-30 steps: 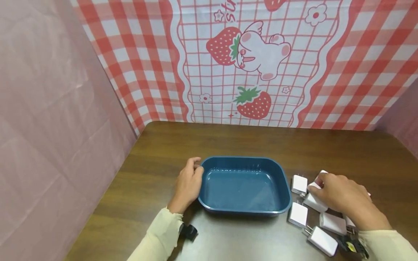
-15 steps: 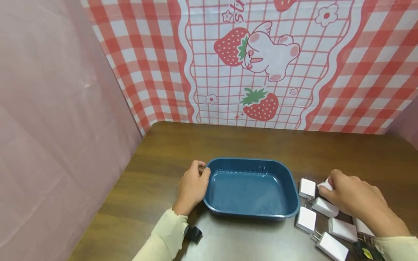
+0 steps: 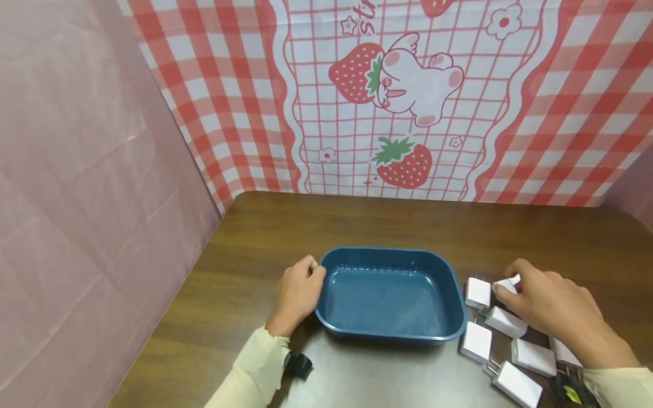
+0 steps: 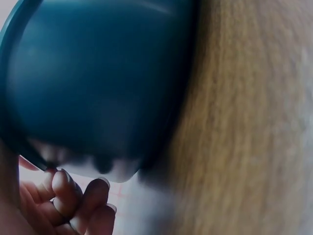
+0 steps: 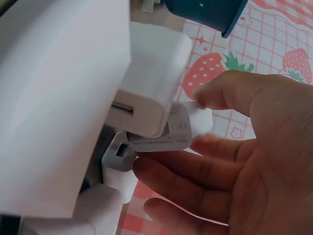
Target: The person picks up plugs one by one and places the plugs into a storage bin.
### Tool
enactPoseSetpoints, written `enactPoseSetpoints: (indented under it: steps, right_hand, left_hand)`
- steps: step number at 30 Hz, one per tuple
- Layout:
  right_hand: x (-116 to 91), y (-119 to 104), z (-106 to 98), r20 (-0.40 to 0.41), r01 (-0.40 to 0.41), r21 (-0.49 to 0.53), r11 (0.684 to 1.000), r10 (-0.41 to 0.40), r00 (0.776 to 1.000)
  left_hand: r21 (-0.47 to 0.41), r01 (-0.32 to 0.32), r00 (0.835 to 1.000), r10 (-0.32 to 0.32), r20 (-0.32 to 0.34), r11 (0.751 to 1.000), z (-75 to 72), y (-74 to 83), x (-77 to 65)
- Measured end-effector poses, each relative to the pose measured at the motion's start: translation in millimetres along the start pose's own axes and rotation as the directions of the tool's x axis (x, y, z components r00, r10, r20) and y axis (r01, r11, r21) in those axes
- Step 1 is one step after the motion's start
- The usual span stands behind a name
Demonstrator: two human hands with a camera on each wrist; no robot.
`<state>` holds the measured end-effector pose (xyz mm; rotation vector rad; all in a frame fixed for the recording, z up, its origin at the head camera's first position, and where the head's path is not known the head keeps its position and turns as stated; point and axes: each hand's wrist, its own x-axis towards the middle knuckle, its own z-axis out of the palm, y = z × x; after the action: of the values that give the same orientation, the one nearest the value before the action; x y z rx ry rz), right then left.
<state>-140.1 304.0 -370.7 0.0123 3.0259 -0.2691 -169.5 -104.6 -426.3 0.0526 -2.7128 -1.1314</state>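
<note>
Right hand [image 3: 556,300]: narrow grip, pinching one white charger [image 3: 505,287] just right of the tray [image 3: 388,300]. At least six other chargers [image 3: 476,341] lie around it on the counter [image 3: 377,374], some partly hidden by hand and wrist. Left hand [image 3: 298,292] at tray's left rim, fingers curled; cannot tell if clasping. One tray, blue. Strawberry-print cloth [image 3: 398,102] behind.

At the head, we look forward and down over the whole tray [image 3: 382,300]. At the left wrist, we face its outer wall [image 4: 98,73] closely. At the right wrist, we face chargers [image 5: 156,66] closely; all views share the tray.
</note>
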Motion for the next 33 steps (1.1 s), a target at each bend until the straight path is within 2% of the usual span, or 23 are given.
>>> enactPoseSetpoints:
  steps: [11,19,25,33]
  right_hand:
    - [-2,-14,-13,-0.082,0.011,0.025,1.0,-0.009,0.997]
    - [-7,-34,-17,-0.231,0.072,0.094,0.993,-0.049,0.972]
    - [-4,-56,-19,-0.281,0.109,0.112,0.988,-0.074,0.957]
    - [-3,-83,-18,-0.319,0.213,0.105,0.971,-0.17,0.932]
  left_hand:
    - [-0.12,-0.01,1.0,0.011,0.003,0.993,8.4,3.6,-0.2]
    - [-0.126,-0.041,0.999,0.041,-0.003,0.991,5.0,7.7,0.2]
    - [-0.122,-0.03,1.0,0.03,0.004,0.992,2.8,4.5,-0.4]
    - [-0.115,-0.036,0.999,0.039,0.022,0.993,5.2,3.2,-5.2]
